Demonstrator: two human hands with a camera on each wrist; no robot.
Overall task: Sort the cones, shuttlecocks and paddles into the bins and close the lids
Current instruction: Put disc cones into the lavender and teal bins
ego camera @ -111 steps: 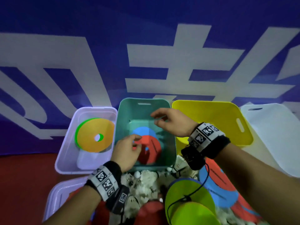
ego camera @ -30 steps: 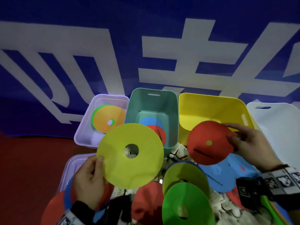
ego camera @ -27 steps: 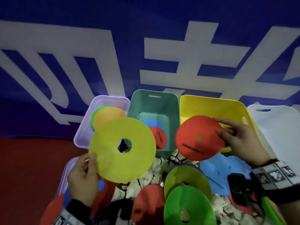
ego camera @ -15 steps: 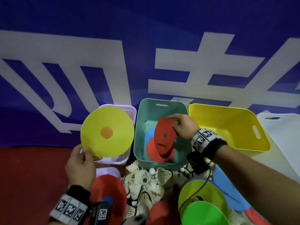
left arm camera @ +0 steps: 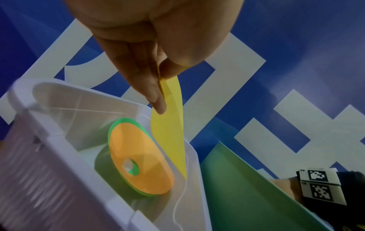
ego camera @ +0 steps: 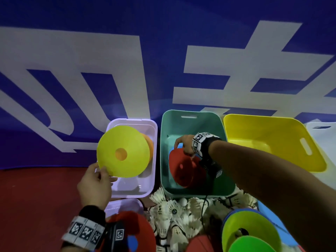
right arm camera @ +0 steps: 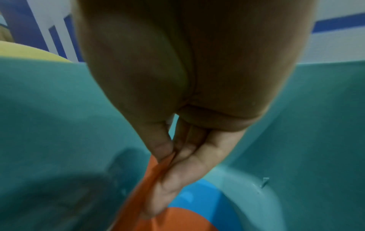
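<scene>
**Four bins, two discs going in**

Ranged side by side against the blue banner wall (ego camera: pixel 91 42): white bin (ego camera: pixel 325 135) at far right, contents out of view; yellow bin (ego camera: pixel 236 124), nothing visible inside; teal bin (ego camera: pixel 190 113), holding a blue disc (right arm camera: pixel 201 198) flat on its floor with a red disc over it; clear lilac bin (ego camera: pixel 152 142), holding an orange cone (left arm camera: pixel 138 162) stacked on a green cone (left arm camera: pixel 118 123), both tilted against the far wall.

Over the lilac bin, yellow cone (ego camera: pixel 123 151) pinched at its near rim between thumb and fingers of the left hand (ego camera: pixel 94 184), its far edge dipping inside the bin wall.

Inside the teal bin, red paddle (ego camera: pixel 180 168) held on edge, gripped at its top rim by the right hand (ego camera: pixel 185 146), thumb on one face and fingers on the other.

In front of the bins: heap of white shuttlecocks (ego camera: pixel 174 215), more red, blue, yellow and green discs lying among them.
</scene>
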